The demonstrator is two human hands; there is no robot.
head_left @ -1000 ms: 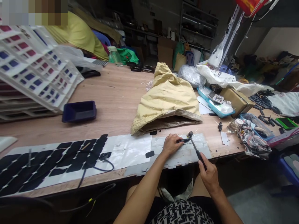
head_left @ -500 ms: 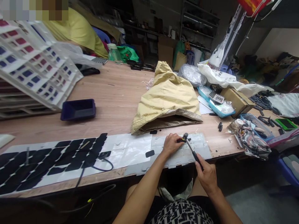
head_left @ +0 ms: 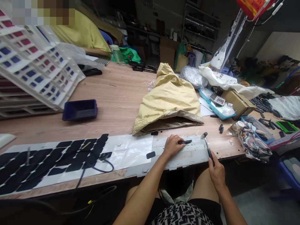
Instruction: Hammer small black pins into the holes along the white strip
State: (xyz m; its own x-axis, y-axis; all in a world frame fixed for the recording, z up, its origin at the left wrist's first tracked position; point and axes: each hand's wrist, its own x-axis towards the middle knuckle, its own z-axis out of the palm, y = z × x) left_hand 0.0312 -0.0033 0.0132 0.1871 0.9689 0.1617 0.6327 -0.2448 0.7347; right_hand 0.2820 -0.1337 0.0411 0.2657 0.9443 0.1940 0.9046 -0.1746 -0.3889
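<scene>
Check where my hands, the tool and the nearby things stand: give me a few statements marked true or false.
1. The left hand holds a slim black piece. True.
2. The right hand grips a hammer by its dark handle. True.
3. The hammer's head is resting on the black piece. False: the head is apart from it, off to its right.
4. The yellow bag lies beyond the hands, its open mouth facing them. True.
5. The yellow bag lies on top of the hammer. False: the hammer is out in front of the bag, uncovered.
</scene>
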